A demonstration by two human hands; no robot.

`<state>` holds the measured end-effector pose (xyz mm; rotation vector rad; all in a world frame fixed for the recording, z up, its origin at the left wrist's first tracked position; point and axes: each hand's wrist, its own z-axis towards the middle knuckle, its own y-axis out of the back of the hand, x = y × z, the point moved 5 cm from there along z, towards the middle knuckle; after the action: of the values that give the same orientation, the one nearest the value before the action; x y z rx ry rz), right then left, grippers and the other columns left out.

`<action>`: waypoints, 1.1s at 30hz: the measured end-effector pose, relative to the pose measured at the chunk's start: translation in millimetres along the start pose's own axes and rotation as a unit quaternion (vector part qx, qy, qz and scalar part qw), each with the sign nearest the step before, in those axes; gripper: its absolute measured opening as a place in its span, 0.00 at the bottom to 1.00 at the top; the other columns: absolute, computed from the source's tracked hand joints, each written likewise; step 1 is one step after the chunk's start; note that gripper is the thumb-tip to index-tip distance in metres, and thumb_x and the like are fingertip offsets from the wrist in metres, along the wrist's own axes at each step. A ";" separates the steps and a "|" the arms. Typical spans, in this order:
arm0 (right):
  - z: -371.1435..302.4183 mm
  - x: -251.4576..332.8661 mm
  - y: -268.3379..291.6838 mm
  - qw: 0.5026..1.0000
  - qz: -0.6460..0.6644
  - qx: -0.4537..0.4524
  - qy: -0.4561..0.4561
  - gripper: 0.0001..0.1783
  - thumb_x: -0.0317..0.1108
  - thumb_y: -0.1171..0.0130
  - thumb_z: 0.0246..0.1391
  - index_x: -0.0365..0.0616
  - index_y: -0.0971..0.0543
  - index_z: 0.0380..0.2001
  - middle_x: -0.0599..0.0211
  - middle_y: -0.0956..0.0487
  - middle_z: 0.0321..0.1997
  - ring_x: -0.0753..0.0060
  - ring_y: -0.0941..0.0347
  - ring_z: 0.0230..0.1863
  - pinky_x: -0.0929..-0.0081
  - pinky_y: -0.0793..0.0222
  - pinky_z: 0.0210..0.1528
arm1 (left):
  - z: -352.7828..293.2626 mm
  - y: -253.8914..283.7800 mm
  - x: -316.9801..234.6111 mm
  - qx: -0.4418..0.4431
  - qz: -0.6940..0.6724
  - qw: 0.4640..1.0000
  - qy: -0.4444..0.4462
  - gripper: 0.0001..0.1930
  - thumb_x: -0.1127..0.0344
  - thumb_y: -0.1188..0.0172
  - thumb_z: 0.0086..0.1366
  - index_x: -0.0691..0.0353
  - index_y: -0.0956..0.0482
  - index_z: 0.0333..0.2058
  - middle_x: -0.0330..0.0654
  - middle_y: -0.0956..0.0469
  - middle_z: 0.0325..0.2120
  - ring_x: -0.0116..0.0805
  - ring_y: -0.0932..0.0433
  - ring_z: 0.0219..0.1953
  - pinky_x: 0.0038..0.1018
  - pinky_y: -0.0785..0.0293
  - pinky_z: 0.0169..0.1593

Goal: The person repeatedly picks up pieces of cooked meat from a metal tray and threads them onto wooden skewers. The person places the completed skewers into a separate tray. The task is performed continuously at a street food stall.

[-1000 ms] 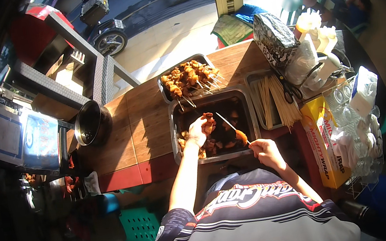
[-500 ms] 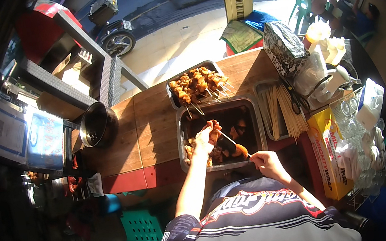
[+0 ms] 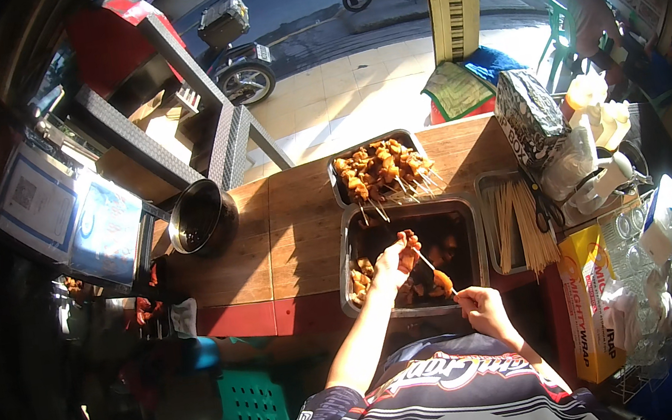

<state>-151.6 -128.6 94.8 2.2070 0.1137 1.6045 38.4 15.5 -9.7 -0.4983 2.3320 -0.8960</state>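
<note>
My right hand (image 3: 485, 311) grips the lower end of a bamboo skewer (image 3: 426, 261), just off the near right edge of a metal tray (image 3: 344, 269) of dark marinade. One orange-brown piece of meat (image 3: 442, 283) is threaded on the skewer, close to the right hand. Over the tray, the fingers of my left hand (image 3: 395, 263) are closed around another piece of meat (image 3: 412, 240) at the skewer's upper end. Whether the tip has pierced it I cannot tell. Loose meat chunks (image 3: 360, 279) lie at the tray's left side, partly behind my left arm.
Beyond it, a smaller tray (image 3: 339, 189) holds several filled skewers (image 3: 382, 167). To the right are a tray of bare bamboo sticks (image 3: 518, 223), black-handled scissors (image 3: 543, 206) and a yellow wrap box (image 3: 590, 303). A dark pot (image 3: 202, 218) stands left. Someone sits far right.
The whole view has swung, so the scene sits farther right and lower. Both hands keep nearly the same hold on the meat and skewer over the tray.
</note>
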 end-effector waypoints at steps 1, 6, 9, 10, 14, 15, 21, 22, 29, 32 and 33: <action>0.3 2.5 -0.4 1.000 0.004 -0.003 0.012 0.07 0.27 0.42 0.56 0.36 0.18 0.33 0.64 0.22 0.17 0.78 0.26 0.19 0.78 0.32 0.24 | -2.0 -4.0 -1.6 0.022 0.001 1.000 -0.010 0.07 0.67 0.46 0.69 0.56 0.20 0.40 0.41 0.17 0.36 0.36 0.17 0.37 0.31 0.20 0.40; 1.0 7.1 -4.5 1.000 0.013 0.003 0.000 0.07 0.27 0.43 0.56 0.36 0.18 0.33 0.65 0.23 0.17 0.79 0.27 0.19 0.79 0.32 0.24 | -13.4 -10.3 -3.9 0.012 0.028 0.999 -0.028 0.08 0.66 0.45 0.68 0.60 0.20 0.42 0.42 0.17 0.35 0.35 0.17 0.37 0.28 0.20 0.40; 2.5 8.3 -7.2 1.000 0.015 0.008 -0.023 0.08 0.27 0.44 0.56 0.35 0.18 0.33 0.64 0.23 0.17 0.79 0.27 0.19 0.78 0.33 0.24 | -17.4 -11.6 -2.1 0.003 0.016 0.999 -0.052 0.08 0.70 0.45 0.67 0.63 0.21 0.42 0.45 0.17 0.35 0.37 0.17 0.36 0.29 0.19 0.41; 3.0 10.1 -7.7 1.000 0.016 0.009 -0.018 0.08 0.27 0.45 0.56 0.35 0.18 0.33 0.63 0.23 0.17 0.78 0.27 0.19 0.78 0.32 0.24 | -18.8 -11.5 -2.4 0.002 0.019 0.998 -0.057 0.08 0.70 0.45 0.67 0.63 0.21 0.43 0.45 0.17 0.35 0.37 0.17 0.37 0.29 0.19 0.42; 0.8 18.7 -5.3 1.000 0.013 0.010 0.019 0.08 0.27 0.45 0.57 0.35 0.18 0.34 0.66 0.23 0.17 0.80 0.28 0.19 0.78 0.33 0.23 | -24.0 -14.5 -9.5 0.045 -0.013 0.998 -0.041 0.08 0.69 0.45 0.68 0.64 0.22 0.42 0.47 0.18 0.36 0.38 0.17 0.36 0.30 0.18 0.43; -0.2 19.8 -4.2 1.000 0.019 0.016 0.017 0.08 0.27 0.45 0.57 0.35 0.18 0.35 0.66 0.23 0.17 0.80 0.28 0.19 0.79 0.34 0.23 | -25.9 -17.4 -16.0 0.084 0.009 0.996 -0.038 0.08 0.66 0.44 0.68 0.62 0.21 0.42 0.45 0.18 0.36 0.36 0.17 0.36 0.30 0.19 0.42; -4.9 15.0 -4.8 0.996 0.061 0.045 -0.036 0.09 0.29 0.45 0.59 0.36 0.18 0.34 0.70 0.25 0.16 0.84 0.32 0.17 0.81 0.38 0.20 | -31.8 -20.6 -45.9 0.110 0.167 0.979 -0.039 0.14 0.62 0.39 0.66 0.60 0.21 0.47 0.39 0.17 0.37 0.32 0.17 0.37 0.25 0.23 0.40; -6.0 16.7 -4.6 0.997 0.064 0.041 -0.014 0.09 0.29 0.45 0.59 0.36 0.18 0.34 0.70 0.25 0.16 0.84 0.33 0.16 0.81 0.38 0.20 | -33.1 -21.0 -47.9 0.110 0.185 0.976 -0.032 0.14 0.62 0.40 0.66 0.61 0.21 0.48 0.39 0.17 0.37 0.32 0.17 0.37 0.25 0.24 0.39; -11.1 17.2 -6.3 0.997 0.068 0.024 -0.024 0.08 0.29 0.45 0.59 0.36 0.19 0.34 0.70 0.25 0.16 0.84 0.32 0.15 0.81 0.38 0.18 | -35.4 -19.9 -52.3 0.077 0.269 0.958 -0.061 0.12 0.72 0.41 0.66 0.67 0.22 0.47 0.41 0.19 0.36 0.34 0.18 0.37 0.26 0.19 0.43; -12.2 14.6 -7.0 0.998 0.053 0.007 -0.022 0.07 0.28 0.44 0.58 0.36 0.18 0.33 0.68 0.24 0.17 0.82 0.29 0.17 0.80 0.35 0.20 | -30.8 -20.0 -47.2 0.132 0.190 0.968 -0.098 0.12 0.73 0.42 0.66 0.66 0.22 0.47 0.39 0.19 0.37 0.34 0.18 0.38 0.30 0.19 0.45; -11.7 13.5 -7.9 0.999 0.047 0.001 -0.015 0.07 0.28 0.44 0.57 0.36 0.18 0.33 0.66 0.23 0.18 0.81 0.28 0.18 0.79 0.34 0.21 | -28.7 -19.7 -45.4 0.151 0.168 0.967 -0.116 0.11 0.73 0.43 0.66 0.65 0.22 0.47 0.39 0.19 0.37 0.34 0.18 0.38 0.30 0.19 0.45</action>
<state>-156.6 -114.1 106.8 2.2682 0.0025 1.6203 57.1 39.2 38.8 -0.0690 1.9444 -0.9483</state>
